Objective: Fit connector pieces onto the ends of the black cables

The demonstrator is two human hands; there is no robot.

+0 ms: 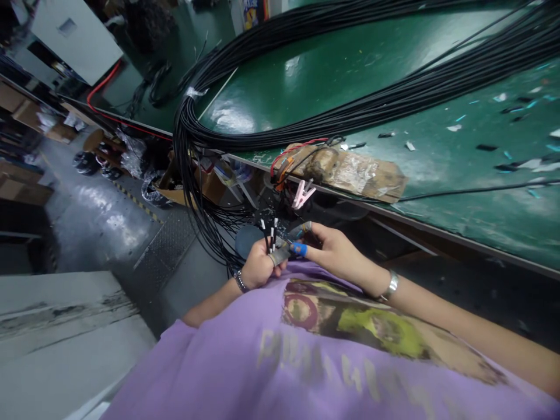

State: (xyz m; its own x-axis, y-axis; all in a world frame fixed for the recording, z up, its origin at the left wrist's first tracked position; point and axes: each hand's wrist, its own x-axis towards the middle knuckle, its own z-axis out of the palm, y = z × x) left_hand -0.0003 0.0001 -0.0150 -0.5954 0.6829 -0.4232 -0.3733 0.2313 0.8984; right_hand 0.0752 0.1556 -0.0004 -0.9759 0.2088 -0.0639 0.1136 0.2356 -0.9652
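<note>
My left hand [259,265] is closed in a fist around several thin black cable ends with white tips [270,230] that stick up from it. My right hand [333,252] pinches at those same cable ends just beside the left hand; one fingertip wears blue tape [299,249], others grey tape. A thick bundle of black cables [192,140] hangs off the edge of the green table [359,70] and runs down toward my hands. Both hands sit above my purple shirt, below the table edge.
A taped cardboard pad [350,169] with red wires and a pink clip [303,193] sits on the table's front edge. Small offcuts of tape and sleeve litter the table at right. Boxes, bags and a red hose lie on the floor at left. A grey surface is at lower left.
</note>
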